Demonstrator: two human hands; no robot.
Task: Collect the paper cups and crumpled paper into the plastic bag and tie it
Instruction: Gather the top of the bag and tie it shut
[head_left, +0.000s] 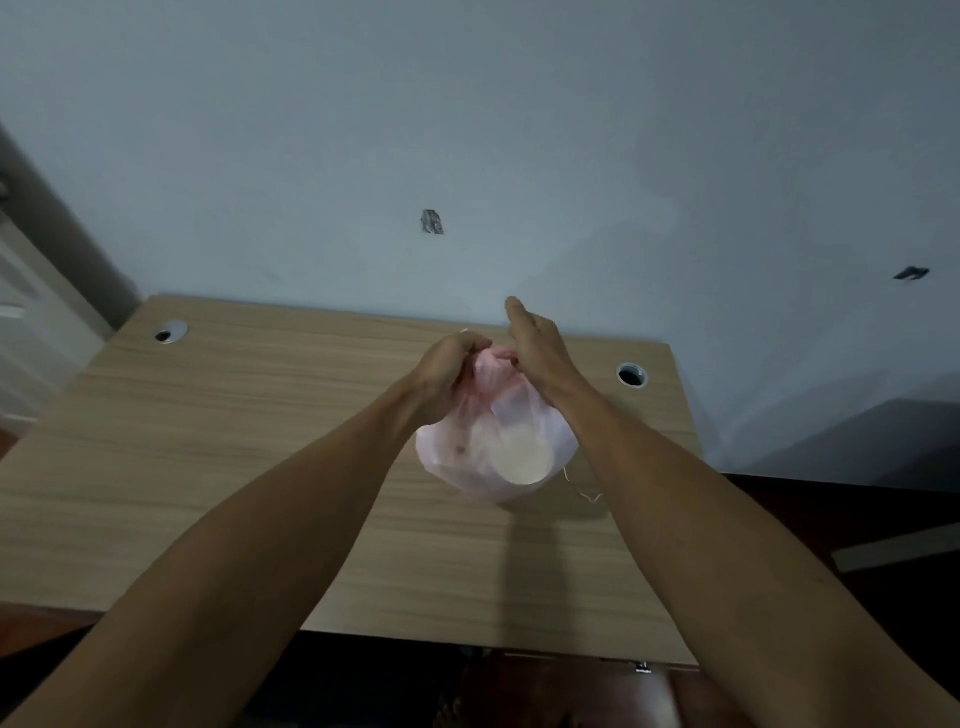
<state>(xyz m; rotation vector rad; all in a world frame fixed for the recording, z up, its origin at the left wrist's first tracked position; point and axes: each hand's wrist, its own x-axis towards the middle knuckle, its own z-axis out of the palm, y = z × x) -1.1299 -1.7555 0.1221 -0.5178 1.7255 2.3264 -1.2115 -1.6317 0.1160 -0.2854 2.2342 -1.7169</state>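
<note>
A thin pink plastic bag (498, 441) hangs above the middle of the wooden table (234, 467), bulging with its load. Through the plastic I see the round bottom of a paper cup (519, 457); other contents are blurred. The bag's top is gathered into a twisted neck. My left hand (447, 374) is closed around that neck from the left. My right hand (535, 348) is on the neck from the right, with its fingers at the bunched plastic and its thumb pointing up. A thin white thread (582, 488) dangles beside the bag.
The table stands against a pale blue wall. Two round cable holes sit near its back edge, one at left (170, 332) and one at right (631, 375). Dark floor lies to the right of the table and below its front edge.
</note>
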